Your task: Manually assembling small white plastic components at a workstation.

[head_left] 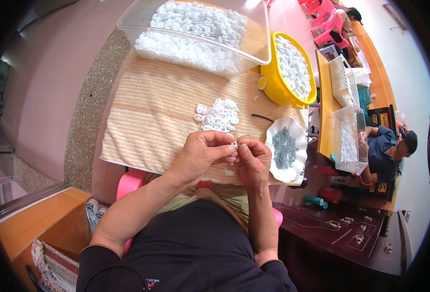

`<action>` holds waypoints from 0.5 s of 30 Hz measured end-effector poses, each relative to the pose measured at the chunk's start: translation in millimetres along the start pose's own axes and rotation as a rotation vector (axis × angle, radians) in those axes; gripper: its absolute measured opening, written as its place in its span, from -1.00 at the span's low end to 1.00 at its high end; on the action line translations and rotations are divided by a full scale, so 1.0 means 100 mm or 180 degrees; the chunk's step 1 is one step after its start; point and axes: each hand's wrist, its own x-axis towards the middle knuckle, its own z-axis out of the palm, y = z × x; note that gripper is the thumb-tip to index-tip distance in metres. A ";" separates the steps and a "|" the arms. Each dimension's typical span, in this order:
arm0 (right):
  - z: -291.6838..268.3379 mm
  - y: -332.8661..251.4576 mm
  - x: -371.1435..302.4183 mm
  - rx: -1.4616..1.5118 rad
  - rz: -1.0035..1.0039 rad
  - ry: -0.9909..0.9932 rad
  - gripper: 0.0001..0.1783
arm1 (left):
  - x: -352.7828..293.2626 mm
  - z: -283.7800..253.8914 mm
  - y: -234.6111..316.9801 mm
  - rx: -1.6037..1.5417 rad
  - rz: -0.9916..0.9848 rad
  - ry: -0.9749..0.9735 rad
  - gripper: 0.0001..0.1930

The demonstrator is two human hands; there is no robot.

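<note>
My left hand (206, 155) and my right hand (254, 159) meet over the near edge of the towel-covered table, fingertips pinched together. Between them is a small white plastic piece (235, 145), mostly hidden by the fingers; whether a second tiny part is with it I cannot tell. Just beyond lies a loose heap of similar white plastic pieces (218, 116), some showing holes. Close to my right hand stands a white wavy-rimmed dish (300, 138) holding many tiny grey parts (284, 147).
A large clear bin (127, 22) of white pieces stands at the far side, beside a yellow tub (269, 87) filled likewise. A thin black strip (262, 117) lies on the striped towel (147, 109). At right, another person (387, 146) sits by a clear tray (360, 160).
</note>
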 end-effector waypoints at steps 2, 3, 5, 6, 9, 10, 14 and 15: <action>0.02 -0.01 0.00 -0.0031 0.0067 0.0106 -0.93 | 0.00 0.00 0.00 -0.0004 0.0007 -0.0005 -0.83; 0.03 -0.01 0.00 -0.0026 0.0067 0.0089 -0.93 | 0.00 0.00 0.00 -0.0006 0.0014 -0.0012 -0.83; 0.03 -0.02 -0.01 -0.0021 0.0071 0.0072 -0.93 | 0.00 -0.01 -0.01 -0.0002 0.0022 -0.0017 -0.84; 0.03 -0.02 -0.01 -0.0010 0.0103 0.0080 -0.93 | 0.00 -0.01 -0.01 0.0004 0.0031 -0.0023 -0.84; 0.02 -0.02 -0.01 -0.0129 0.0119 0.0109 -0.93 | 0.00 -0.01 -0.01 0.0071 0.0027 0.0004 -0.84; 0.01 -0.02 0.00 -0.0259 0.0102 0.0128 -0.93 | 0.00 -0.01 -0.01 0.0072 0.0025 0.0003 -0.84; -0.04 -0.02 0.00 -0.0311 0.0052 -0.0050 -0.89 | 0.00 -0.01 -0.02 0.0153 0.0032 0.0044 -0.83; -0.04 -0.03 0.00 -0.0487 -0.0017 -0.0069 -0.89 | -0.01 0.00 -0.02 0.0188 0.0036 0.0066 -0.83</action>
